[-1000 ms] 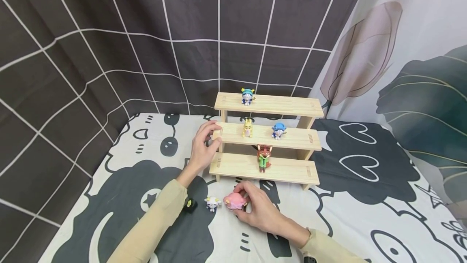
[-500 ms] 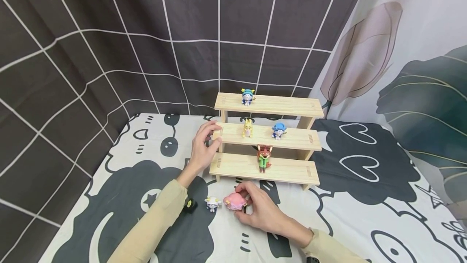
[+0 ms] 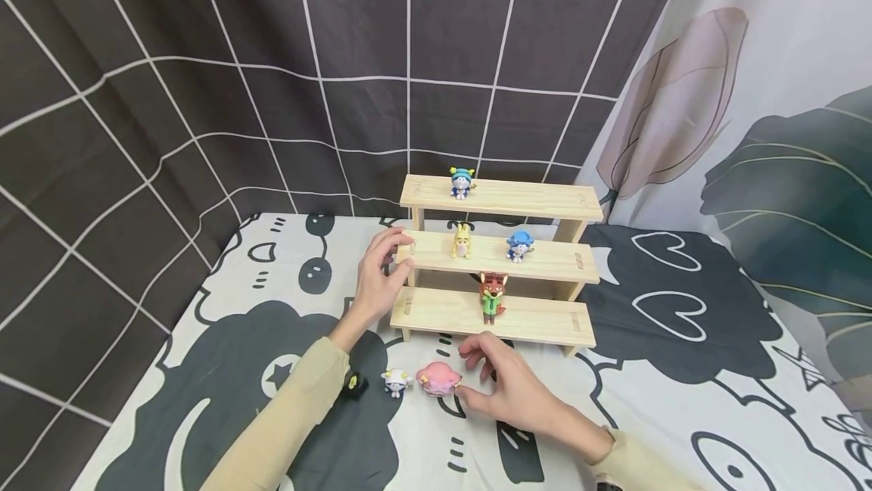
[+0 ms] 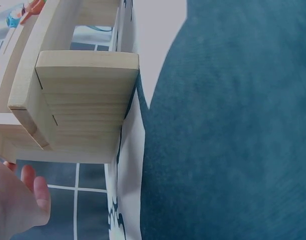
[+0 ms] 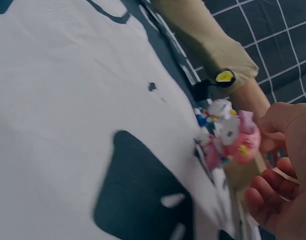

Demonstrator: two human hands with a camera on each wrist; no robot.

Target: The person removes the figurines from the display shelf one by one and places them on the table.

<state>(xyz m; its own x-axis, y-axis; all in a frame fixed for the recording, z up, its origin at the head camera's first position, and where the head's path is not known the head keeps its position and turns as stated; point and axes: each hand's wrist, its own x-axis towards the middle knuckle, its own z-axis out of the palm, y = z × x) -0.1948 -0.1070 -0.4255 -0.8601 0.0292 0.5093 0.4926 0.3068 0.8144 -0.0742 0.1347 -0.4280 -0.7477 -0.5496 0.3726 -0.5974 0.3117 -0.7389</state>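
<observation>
My left hand (image 3: 378, 273) holds the left end of the middle step of a wooden three-tier display shelf (image 3: 545, 258), thumb at the front. In the left wrist view, the other fingers (image 4: 41, 192) curl loosely beside the wood. Just right of a pink figurine (image 3: 438, 377), my right hand (image 3: 515, 389) has its fingers apart and holds nothing. The pink figurine stands on the cloth in front of the shelf, beside a white figurine (image 3: 396, 381). The right wrist view has the pink figurine (image 5: 241, 142) near the thumb, somewhat blurred.
On the shelf stand a fox figurine (image 3: 491, 298) at the bottom, a yellow figurine (image 3: 461, 241) and a blue-hatted figurine (image 3: 520, 247) in the middle, and a teal-hatted figurine (image 3: 461, 183) on top. A dark grid curtain (image 3: 354, 113) hangs behind the patterned cloth (image 3: 654, 400).
My right hand has let go of the pink figurine and drawn back to the right, its fingers spreading. The pink figurine and my left hand stay where they were.
</observation>
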